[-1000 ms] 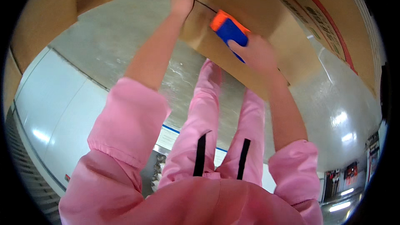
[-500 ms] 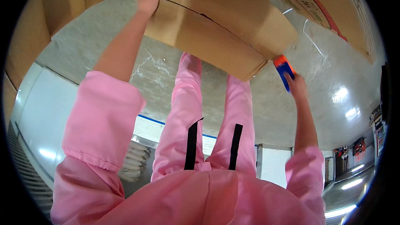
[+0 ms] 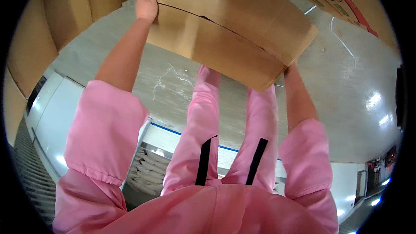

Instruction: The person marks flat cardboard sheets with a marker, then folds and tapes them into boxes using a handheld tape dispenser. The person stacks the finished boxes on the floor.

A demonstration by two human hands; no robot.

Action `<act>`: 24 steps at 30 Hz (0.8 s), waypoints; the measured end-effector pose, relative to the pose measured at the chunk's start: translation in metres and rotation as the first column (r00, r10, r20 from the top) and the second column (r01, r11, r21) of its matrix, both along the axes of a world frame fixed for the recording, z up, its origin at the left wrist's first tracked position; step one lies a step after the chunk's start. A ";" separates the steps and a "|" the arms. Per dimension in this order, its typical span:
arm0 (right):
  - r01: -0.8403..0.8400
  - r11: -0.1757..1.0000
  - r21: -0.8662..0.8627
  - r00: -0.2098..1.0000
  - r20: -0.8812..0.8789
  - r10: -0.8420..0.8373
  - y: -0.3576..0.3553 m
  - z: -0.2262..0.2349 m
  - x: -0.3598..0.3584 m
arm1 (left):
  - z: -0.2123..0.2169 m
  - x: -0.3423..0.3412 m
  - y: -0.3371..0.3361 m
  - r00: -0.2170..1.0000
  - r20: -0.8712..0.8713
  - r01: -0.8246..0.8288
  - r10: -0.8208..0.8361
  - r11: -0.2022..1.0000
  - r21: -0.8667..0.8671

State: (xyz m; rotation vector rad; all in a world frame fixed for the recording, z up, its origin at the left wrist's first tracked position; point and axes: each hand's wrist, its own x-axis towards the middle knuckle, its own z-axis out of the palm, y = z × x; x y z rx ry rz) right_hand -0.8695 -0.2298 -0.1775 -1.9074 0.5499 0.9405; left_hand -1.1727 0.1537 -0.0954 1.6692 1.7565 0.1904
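Observation:
A brown cardboard box (image 3: 216, 30) is held up in front of me, tilted, a dark seam running between two of its flaps. My left hand (image 3: 147, 5) grips its upper left edge, thumb on the near face and the other fingers out of sight behind. At the lower right corner, my right hand (image 3: 292, 66) reaches behind the box; only the wrist side shows, and its fingers are hidden. The orange and blue tool seen earlier in that hand does not show.
Large cardboard sheets (image 3: 65, 13) stand at the left. Printed cardboard (image 3: 336, 0) with a red band lies at the upper right, near a thin white strap (image 3: 340, 39) on the grey floor (image 3: 338, 82). Behind my legs are pale stacked bags (image 3: 149, 171) and a white panel (image 3: 60, 112).
My right hand has moved inward and forward behind the box's corner, taking the orange and blue tool out of sight. The left hand keeps its grip; the box sits slightly lower.

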 end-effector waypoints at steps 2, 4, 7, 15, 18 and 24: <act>0.016 0.998 0.059 0.998 -0.069 -0.012 0.010 -0.002 -0.001 | 0.010 -0.013 0.012 0.997 -0.050 -0.062 0.061 0.998 -0.023; -0.009 0.996 0.084 0.994 -0.108 0.018 0.007 0.011 0.009 | 0.025 -0.022 -0.005 0.997 0.007 -0.070 0.070 0.996 -0.047; -0.019 0.995 0.102 0.990 -0.135 0.033 -0.026 0.046 0.032 | 0.088 0.024 -0.041 1.000 0.025 0.003 -0.003 1.000 -0.020; -0.037 0.965 0.261 0.974 -0.206 0.093 -0.056 0.254 0.069 | 0.468 0.054 -0.122 0.912 0.190 0.293 -0.363 0.902 0.319; -0.083 0.917 0.390 0.982 -0.127 0.143 -0.025 0.349 0.074 | 0.568 0.019 -0.128 0.784 0.277 0.293 -0.555 0.725 0.623; -0.288 0.649 0.704 0.953 0.144 0.267 0.152 0.520 0.080 | 0.630 -0.073 -0.125 0.910 0.373 -0.079 -0.182 0.806 0.587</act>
